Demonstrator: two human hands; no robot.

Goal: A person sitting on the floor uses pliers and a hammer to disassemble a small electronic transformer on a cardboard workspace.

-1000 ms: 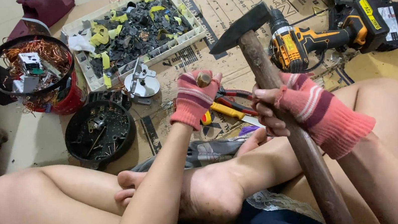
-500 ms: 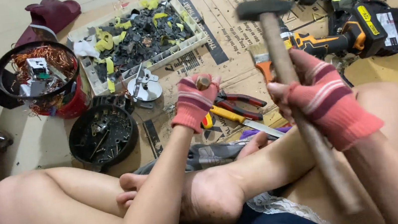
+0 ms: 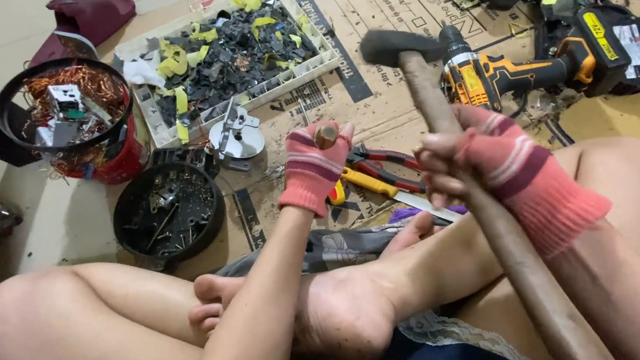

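A hammer [image 3: 446, 148] is gripped at its wooden handle by the gloved right hand [image 3: 489, 163], its head raised beside a small brown-tipped tool [image 3: 326, 135] clenched in the gloved left hand [image 3: 314, 168], with red-handled pliers [image 3: 383, 166] below the hammer.

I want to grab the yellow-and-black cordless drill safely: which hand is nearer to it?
Right. The right hand, gripping the wooden-handled hammer, sits just below the yellow-and-black cordless drill. The left hand, holding a small brown piece, is further off to the drill's left.
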